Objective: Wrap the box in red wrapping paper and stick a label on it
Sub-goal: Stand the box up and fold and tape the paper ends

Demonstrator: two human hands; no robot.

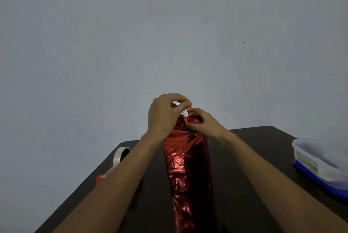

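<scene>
A long box wrapped in shiny red paper (183,161) lies lengthwise on the dark table (250,157), running away from me. At its far end my left hand (165,114) pinches a pale strip, tape or paper edge (183,110), with fingers curled above the fold. My right hand (203,121) grips the bunched red paper at the same end, thumb and fingers curled round it. The two hands nearly touch. The far end face of the box is hidden behind them.
A roll of clear tape (120,154) stands on edge at the table's left, with a small red object (99,179) beside my left forearm. A clear plastic container with a blue lid under it (320,163) sits at the right edge. A plain wall rises behind.
</scene>
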